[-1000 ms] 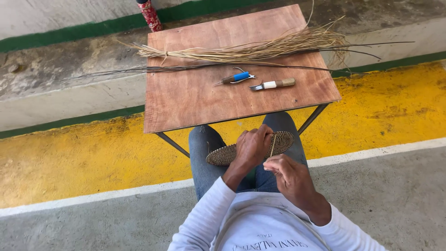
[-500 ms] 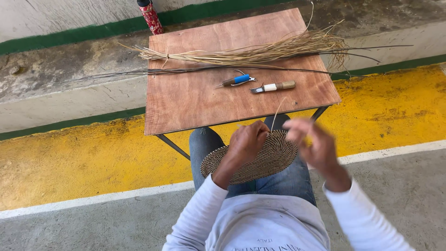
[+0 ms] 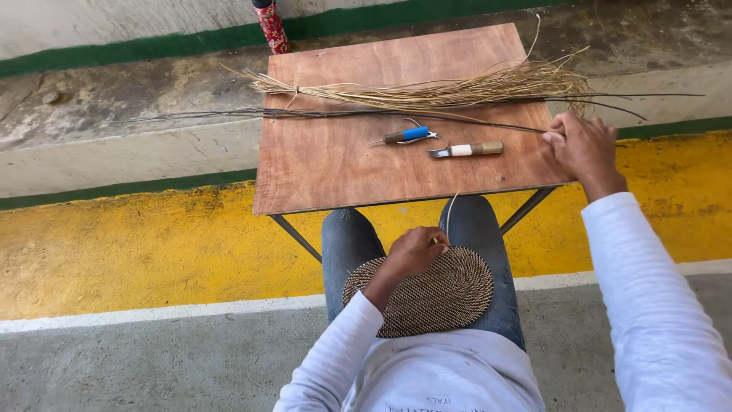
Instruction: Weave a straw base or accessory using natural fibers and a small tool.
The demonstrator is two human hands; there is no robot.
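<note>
An oval woven mat [image 3: 435, 294] of dark and pale fibre lies flat on my lap. My left hand [image 3: 414, 252] rests on its far edge, pinching a thin pale strand that sticks up. My right hand [image 3: 583, 146] is stretched out to the right end of the small wooden table [image 3: 335, 168], fingers closed around thin dark reeds [image 3: 320, 114] that run across the tabletop. Behind them lies a tied bundle of pale straw [image 3: 457, 88].
A blue-handled awl [image 3: 406, 136] and a small knife with a white and tan handle [image 3: 469, 149] lie mid-table. A red patterned object [image 3: 271, 24] stands behind the table. The floor has yellow paint, a white line and a concrete kerb.
My right hand left the mat and reached up to the reeds at the table's right end. The mat now lies flatter on my lap, still held by my left hand.
</note>
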